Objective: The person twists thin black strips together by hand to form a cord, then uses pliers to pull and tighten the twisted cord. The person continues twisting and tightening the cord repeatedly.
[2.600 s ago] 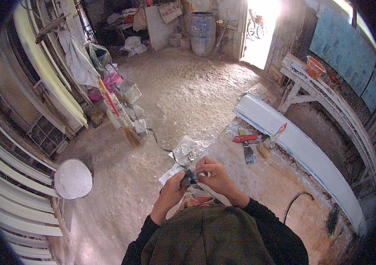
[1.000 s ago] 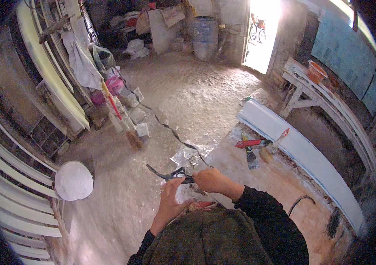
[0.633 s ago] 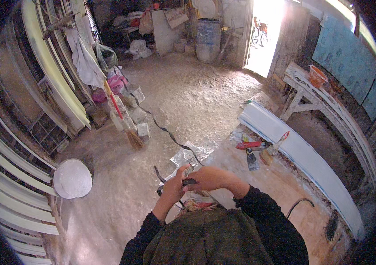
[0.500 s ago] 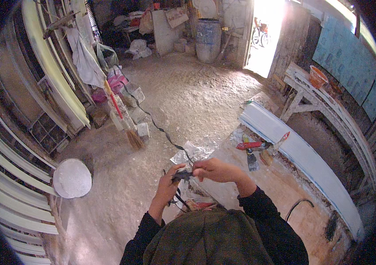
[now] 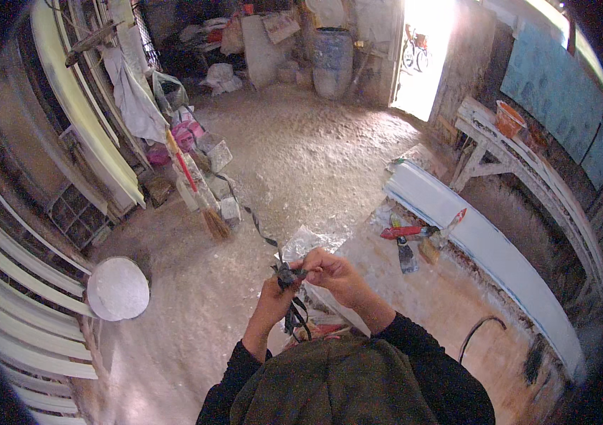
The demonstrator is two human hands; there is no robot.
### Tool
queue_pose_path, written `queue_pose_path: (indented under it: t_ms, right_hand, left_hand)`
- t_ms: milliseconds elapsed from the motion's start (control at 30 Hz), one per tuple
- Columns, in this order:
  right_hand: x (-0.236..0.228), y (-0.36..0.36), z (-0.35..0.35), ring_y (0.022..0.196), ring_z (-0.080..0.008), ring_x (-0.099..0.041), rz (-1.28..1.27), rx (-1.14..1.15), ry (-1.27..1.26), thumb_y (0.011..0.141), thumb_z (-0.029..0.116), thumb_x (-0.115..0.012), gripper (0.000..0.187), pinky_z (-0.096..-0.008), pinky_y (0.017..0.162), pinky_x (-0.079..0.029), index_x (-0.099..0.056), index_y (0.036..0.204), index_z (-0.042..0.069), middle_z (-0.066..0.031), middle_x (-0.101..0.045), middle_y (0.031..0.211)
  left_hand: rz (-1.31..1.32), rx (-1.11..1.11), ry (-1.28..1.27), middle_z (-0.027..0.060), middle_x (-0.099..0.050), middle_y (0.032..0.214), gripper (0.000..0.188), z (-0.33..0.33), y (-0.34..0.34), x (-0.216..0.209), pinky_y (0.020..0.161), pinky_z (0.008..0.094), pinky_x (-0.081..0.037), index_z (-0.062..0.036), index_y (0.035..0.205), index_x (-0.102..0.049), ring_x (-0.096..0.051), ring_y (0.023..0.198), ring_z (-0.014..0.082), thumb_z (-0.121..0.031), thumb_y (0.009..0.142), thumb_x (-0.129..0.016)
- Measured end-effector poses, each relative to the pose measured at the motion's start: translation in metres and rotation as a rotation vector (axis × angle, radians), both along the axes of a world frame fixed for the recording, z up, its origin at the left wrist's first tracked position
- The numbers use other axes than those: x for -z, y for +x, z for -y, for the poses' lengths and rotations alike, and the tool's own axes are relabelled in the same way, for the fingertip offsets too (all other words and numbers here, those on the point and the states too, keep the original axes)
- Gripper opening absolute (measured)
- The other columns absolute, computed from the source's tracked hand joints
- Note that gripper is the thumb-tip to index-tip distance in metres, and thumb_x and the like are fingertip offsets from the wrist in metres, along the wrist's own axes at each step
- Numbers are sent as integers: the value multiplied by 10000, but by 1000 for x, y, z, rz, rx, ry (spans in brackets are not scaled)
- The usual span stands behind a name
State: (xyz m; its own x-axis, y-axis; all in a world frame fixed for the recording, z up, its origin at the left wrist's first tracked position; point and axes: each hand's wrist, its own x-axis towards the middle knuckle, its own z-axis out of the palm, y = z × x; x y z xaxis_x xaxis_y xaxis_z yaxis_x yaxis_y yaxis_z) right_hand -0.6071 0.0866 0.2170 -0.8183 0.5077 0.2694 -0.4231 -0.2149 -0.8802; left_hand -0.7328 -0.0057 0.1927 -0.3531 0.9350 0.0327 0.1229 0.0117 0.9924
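My left hand [image 5: 271,303] is closed around a knotted bunch of black strip [image 5: 286,275], which looks like flat strapping or torn plastic. With its fingertips pinched together, my right hand [image 5: 335,278] grips an end of that strip at the right of the bunch. Loops of the strip hang below my left hand. From the bunch a long twisted length runs away across the floor toward the blocks at the far left. Beyond my hands lies a crumpled silvery sheet [image 5: 308,239].
A red-handled tool [image 5: 402,231] and a scraper [image 5: 407,256] lie on a board at right, beside a long white moulding [image 5: 485,248]. At left stand a white round bucket [image 5: 118,289], a broom [image 5: 215,222] and stacked pale strips [image 5: 25,312]. A blue barrel [image 5: 332,64] stands far back.
The long strip has shifted left and hangs slacker over the floor. My right hand has turned and its fingers now pinch an end beside the bunch; more loops hang below my left hand.
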Motion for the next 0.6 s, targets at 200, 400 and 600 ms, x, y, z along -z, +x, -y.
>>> queue_pose_path:
  t_ms: [200, 400, 600]
  right_hand:
    - [0, -1, 7, 766, -133, -466, 7, 24, -17, 789, 104, -563, 95, -261, 686, -369, -510, 781, 26, -21, -442, 781]
    - [15, 0, 7, 728, -109, -475, -67, 115, 60, 796, 105, -557, 87, -243, 650, -395, -514, 807, 29, -25, -465, 807]
    - [10, 3, 12, 729, -123, -488, -95, 100, -69, 799, 122, -555, 117, -242, 599, -419, -488, 816, 28, -89, -492, 913]
  left_hand:
    - [-223, 55, -108, 41, -557, 685, 188, 7, -1, -8, 590, 278, -414, -21, 909, -557, -484, 634, 118, -157, 779, -575]
    - [-223, 114, -145, 55, -576, 660, 213, 7, 3, -13, 582, 284, -418, -10, 825, -561, -524, 629, 122, -194, 743, -628]
    - [-208, 153, -108, 68, -602, 719, 174, 7, 8, -24, 615, 269, -432, -21, 830, -586, -539, 673, 110, -167, 743, -626]
